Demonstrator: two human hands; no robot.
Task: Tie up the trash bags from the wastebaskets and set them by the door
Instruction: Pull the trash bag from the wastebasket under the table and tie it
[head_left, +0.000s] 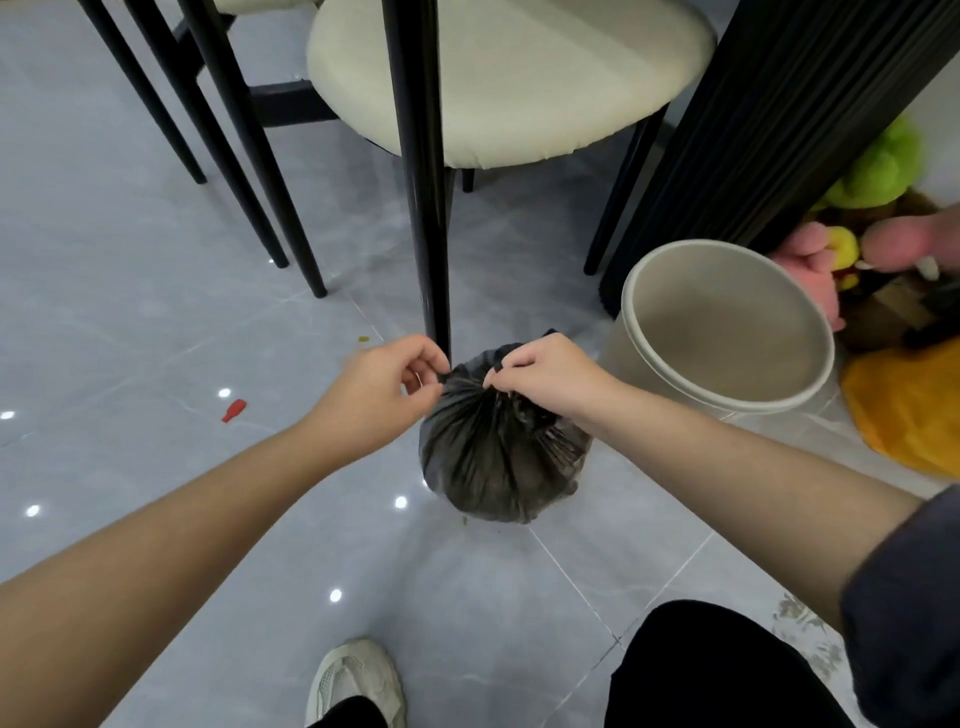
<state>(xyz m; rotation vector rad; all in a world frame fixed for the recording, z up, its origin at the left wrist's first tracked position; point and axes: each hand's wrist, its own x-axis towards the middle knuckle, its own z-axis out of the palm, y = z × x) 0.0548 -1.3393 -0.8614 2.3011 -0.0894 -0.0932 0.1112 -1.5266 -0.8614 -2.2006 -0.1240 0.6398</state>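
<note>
Grey glossy floor tiles (156, 260) surround a black trash bag (498, 457) sitting on the floor. Directly behind the bag stands a black chair leg (423, 182), close to the knuckles. Right of the bag is an unlined beige wastebasket (621, 358), with plush toys (883, 171) beyond it. Left of the bag lies a small red scrap (234, 410). The bag's top is gathered into a neck between both hands: the left hand (379, 387) pinches its left side with curled fingers, and the right hand (550, 371) pinches its right side.
</note>
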